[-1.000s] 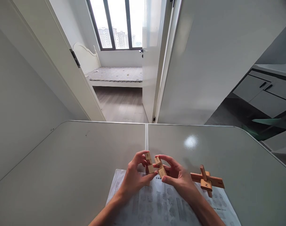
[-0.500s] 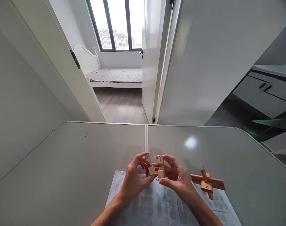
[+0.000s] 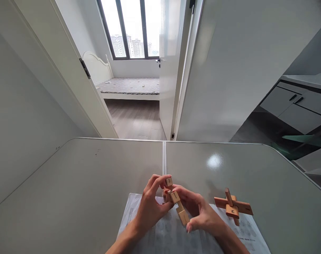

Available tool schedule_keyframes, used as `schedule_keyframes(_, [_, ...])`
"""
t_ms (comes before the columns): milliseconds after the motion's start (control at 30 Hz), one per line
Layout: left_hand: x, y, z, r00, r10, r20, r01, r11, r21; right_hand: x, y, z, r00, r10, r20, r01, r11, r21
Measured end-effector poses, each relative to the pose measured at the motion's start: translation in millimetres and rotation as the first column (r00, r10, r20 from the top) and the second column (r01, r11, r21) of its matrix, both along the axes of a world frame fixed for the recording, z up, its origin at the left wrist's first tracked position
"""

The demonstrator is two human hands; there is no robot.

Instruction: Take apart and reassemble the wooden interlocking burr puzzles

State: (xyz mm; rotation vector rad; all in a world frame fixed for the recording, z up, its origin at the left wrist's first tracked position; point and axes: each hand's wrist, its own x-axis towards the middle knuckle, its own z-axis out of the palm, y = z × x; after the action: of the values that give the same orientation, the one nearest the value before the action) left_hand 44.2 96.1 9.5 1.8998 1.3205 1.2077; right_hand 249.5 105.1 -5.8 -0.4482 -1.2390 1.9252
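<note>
Above a printed instruction sheet [image 3: 160,236], my left hand [image 3: 149,208] pinches a short notched wooden block [image 3: 168,183] that stands nearly upright. My right hand [image 3: 201,213] grips a second notched wooden block [image 3: 179,208], slanted down to the right. The upper end of this block touches the block in my left hand. Both hands are closed on their pieces, close together over the table's near middle. To the right of my right hand, a partly joined wooden cross of several pieces [image 3: 233,206] rests on the sheet's corner.
The grey folding table [image 3: 83,176] has a seam down its middle and rounded far corners. Beyond it an open white door [image 3: 171,70] leads to a room with a bed and window. Grey cabinets [image 3: 300,106] stand at the right.
My right hand has tilted its block from upright to slanting and brought its top end against the left hand's block. Both hands have sunk slightly toward me. The wooden cross has not moved.
</note>
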Motion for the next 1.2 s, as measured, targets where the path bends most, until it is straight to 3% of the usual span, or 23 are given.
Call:
schedule_keyframes(233, [-1.0, -4.7, 0.4, 0.994, -0.074, -0.078, 0.079, 0.995, 0.064, 1.1, -2.1, 2.0, 0.998, 0.058, 0.038, -0.057, 0.998, -0.036])
schedule_keyframes(400, [-0.3, -8.4, 5.2, 0.986, -0.110, -0.127, 0.140, 0.957, 0.253, 2.5, -2.1, -6.5, 0.999, 0.035, 0.019, -0.033, 0.997, -0.063])
schedule_keyframes(500, [0.9, -9.0, 8.6, 0.979, -0.079, -0.189, 0.145, 0.918, 0.368, 2.1, -2.1, -4.9, 0.999, 0.035, 0.006, -0.035, 0.998, -0.055])
schedule_keyframes(600, [0.9, -8.5, 9.5, 0.979, -0.019, -0.202, 0.098, 0.916, 0.389, 2.7, -3.0, -0.5, 0.999, 0.001, 0.035, 0.002, 0.998, -0.065])
schedule_keyframes(700, [-0.5, -7.0, 5.8, 0.990, 0.017, -0.143, 0.032, 0.942, 0.335, 3.6, -3.2, 0.9, 0.988, -0.136, 0.078, 0.142, 0.988, -0.065])
schedule_keyframes(833, [-2.7, -5.4, -0.6, 1.000, 0.008, 0.000, -0.008, 0.996, 0.094, 2.5, -0.3, -1.9, 0.963, -0.268, 0.025, 0.269, 0.950, -0.157])
schedule_keyframes(1033, [-4.4, -5.2, 1.5, 0.976, -0.020, 0.219, 0.068, 0.975, -0.213, 0.1, 1.9, -5.7, 0.960, -0.281, -0.012, 0.271, 0.935, -0.230])
schedule_keyframes(1200, [-3.2, 0.4, 3.0, 0.949, -0.052, 0.310, 0.130, 0.963, -0.237, 0.5, 0.3, -4.5, 0.963, -0.268, 0.011, 0.266, 0.947, -0.181])
